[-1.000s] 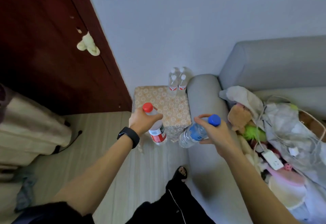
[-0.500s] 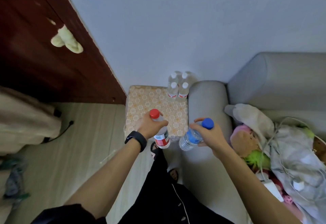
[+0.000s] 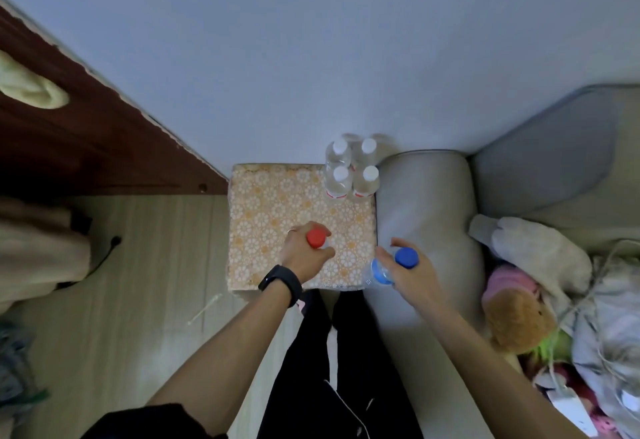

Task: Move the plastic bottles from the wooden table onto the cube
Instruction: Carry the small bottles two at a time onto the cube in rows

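Observation:
A cube with an orange flower-patterned top stands against the wall, beside a sofa arm. Several clear bottles with white caps stand at its back right corner. My left hand grips a red-capped bottle upright over the front middle of the cube; my hand hides most of its body. My right hand holds a blue-capped bottle tilted, over the cube's front right corner next to the sofa arm.
A grey sofa stands right of the cube, with plush toys and cloth piled on its seat. A dark wooden door is at the left. My black-trousered legs stand on the pale wooden floor before the cube.
I have stepped closer and now look straight down on the cube. Both hands have carried their bottles forward, the left one from in front of the cube to above its top.

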